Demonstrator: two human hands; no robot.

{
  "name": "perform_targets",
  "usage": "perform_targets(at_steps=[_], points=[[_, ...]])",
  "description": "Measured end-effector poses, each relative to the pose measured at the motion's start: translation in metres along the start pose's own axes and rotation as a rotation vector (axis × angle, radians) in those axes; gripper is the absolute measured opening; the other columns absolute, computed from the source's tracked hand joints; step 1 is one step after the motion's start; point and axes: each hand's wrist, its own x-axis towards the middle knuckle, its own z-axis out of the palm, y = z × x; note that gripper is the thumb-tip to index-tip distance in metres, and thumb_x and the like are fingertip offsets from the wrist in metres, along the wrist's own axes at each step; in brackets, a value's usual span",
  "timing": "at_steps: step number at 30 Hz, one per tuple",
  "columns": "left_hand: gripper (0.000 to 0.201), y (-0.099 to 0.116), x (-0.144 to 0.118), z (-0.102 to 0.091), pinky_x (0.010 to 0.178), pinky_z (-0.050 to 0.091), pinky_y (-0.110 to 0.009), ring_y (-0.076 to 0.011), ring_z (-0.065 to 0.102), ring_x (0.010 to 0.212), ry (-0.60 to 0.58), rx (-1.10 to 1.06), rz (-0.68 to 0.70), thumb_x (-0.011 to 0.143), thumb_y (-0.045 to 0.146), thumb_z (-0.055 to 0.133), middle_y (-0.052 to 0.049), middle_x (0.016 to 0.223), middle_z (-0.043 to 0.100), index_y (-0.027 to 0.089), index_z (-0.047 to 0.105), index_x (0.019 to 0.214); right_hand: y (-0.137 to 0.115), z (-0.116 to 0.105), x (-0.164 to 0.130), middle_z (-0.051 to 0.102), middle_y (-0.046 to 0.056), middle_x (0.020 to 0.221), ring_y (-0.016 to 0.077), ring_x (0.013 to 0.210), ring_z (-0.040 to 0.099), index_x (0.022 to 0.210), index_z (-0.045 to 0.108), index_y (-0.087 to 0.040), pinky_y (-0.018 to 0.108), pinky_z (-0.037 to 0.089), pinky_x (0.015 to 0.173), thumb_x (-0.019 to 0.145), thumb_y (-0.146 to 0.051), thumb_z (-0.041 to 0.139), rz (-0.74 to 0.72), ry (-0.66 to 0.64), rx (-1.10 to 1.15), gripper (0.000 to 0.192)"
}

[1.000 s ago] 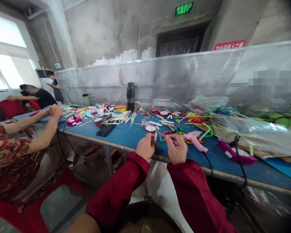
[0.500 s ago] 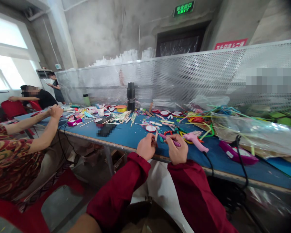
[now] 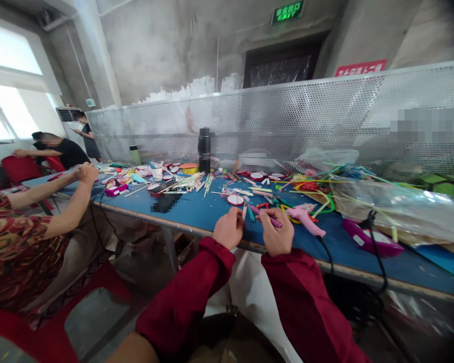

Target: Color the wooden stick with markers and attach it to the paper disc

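Observation:
My left hand [image 3: 229, 228] is closed, pinching a short pale stick [image 3: 244, 210] that stands upright from its fingertips. Wrapped in the fingers of my right hand [image 3: 278, 231] is a purple pen-like tool [image 3: 276, 222], its front end pointing left at the stick. Whether the tool touches the stick I cannot tell. Both hands are at the table's front edge. Behind them lies a round white disc with a red rim [image 3: 235, 200]. A pink glue gun [image 3: 304, 218] rests just right of my right hand, its cable hanging off the table.
On the blue table [image 3: 196, 212] lie several pale sticks [image 3: 191, 182] and scraps. A black bottle [image 3: 204, 151] stands at the back, before a perforated metal screen [image 3: 287, 121]. A purple box with a cord [image 3: 371, 238] sits right. Another person's hands [image 3: 88, 173] are at left.

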Motion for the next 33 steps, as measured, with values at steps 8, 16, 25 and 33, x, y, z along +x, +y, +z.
perform_targets(at_steps=[8, 16, 25, 33], points=[[0.021, 0.0004, 0.0007, -0.0005, 0.085, 0.052, -0.033, -0.0223, 0.071, 0.09, -0.007, 0.016, -0.003, 0.091, 0.012, 0.051, -0.002, 0.09, 0.077, 0.024, 0.055, 0.109, 0.0048, -0.0002, 0.0, 0.07, 0.0, 0.07, 0.0196, 0.069, 0.065, 0.079, 0.067, -0.022, 0.033, 0.049, 0.07, 0.086, -0.036, 0.067, 0.002, -0.006, -0.004, 0.016], [0.021, 0.0008, 0.0001, 0.0001, 0.085, 0.052, -0.033, -0.022, 0.072, 0.091, -0.003, 0.015, -0.013, 0.092, 0.012, 0.051, -0.001, 0.091, 0.077, 0.024, 0.056, 0.108, 0.0037, -0.0008, -0.0001, 0.071, 0.0, 0.07, 0.0198, 0.069, 0.065, 0.078, 0.067, -0.022, 0.033, 0.049, 0.07, 0.087, -0.037, 0.067, -0.006, -0.011, -0.021, 0.017], [0.021, 0.0018, -0.0004, -0.0014, 0.085, 0.052, -0.033, -0.022, 0.072, 0.091, -0.014, 0.008, -0.007, 0.092, 0.013, 0.051, -0.001, 0.09, 0.077, 0.024, 0.055, 0.109, 0.0018, -0.0008, 0.0001, 0.071, 0.0, 0.071, 0.0195, 0.069, 0.065, 0.078, 0.068, -0.022, 0.033, 0.049, 0.07, 0.087, -0.037, 0.066, -0.009, -0.034, -0.008, 0.017], [0.021, 0.0021, -0.0003, -0.0011, 0.086, 0.053, -0.033, -0.0221, 0.072, 0.091, -0.007, 0.013, -0.006, 0.092, 0.014, 0.051, -0.002, 0.091, 0.077, 0.024, 0.056, 0.11, 0.0013, -0.0009, 0.0004, 0.071, 0.0, 0.071, 0.0193, 0.068, 0.065, 0.078, 0.068, -0.022, 0.032, 0.049, 0.07, 0.087, -0.037, 0.066, -0.014, -0.036, -0.024, 0.018]])
